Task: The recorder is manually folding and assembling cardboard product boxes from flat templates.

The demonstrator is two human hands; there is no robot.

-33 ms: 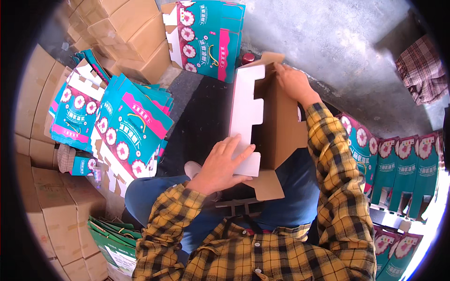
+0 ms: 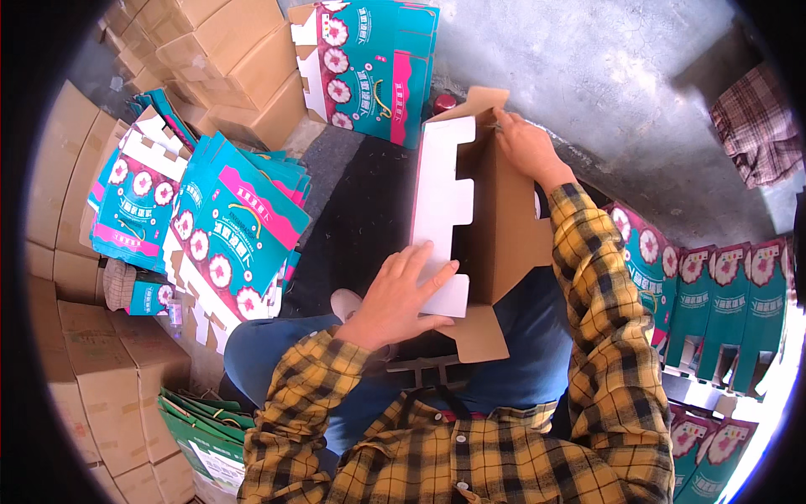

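Note:
A partly unfolded cardboard gift box, plain brown inside, stands over my lap with its long opening facing up. Along its left side runs a white notched flap, and small brown flaps stick out at both ends. My left hand lies on the near end of the white flap, its fingers spread and thumb apart. At the far right corner my right hand has its fingers bent round the brown edge, close to the far end flap. The box's outer face is mostly hidden.
Flat teal and pink printed cartons are piled on the left, with another stack at the back. Brown boxes rise along the left. Finished-looking teal boxes line the right. Green bags sit at lower left; a grey wall stands behind.
The far end flap stands slightly higher, and the box has shifted a touch to the right. Both hands keep nearly the same places.

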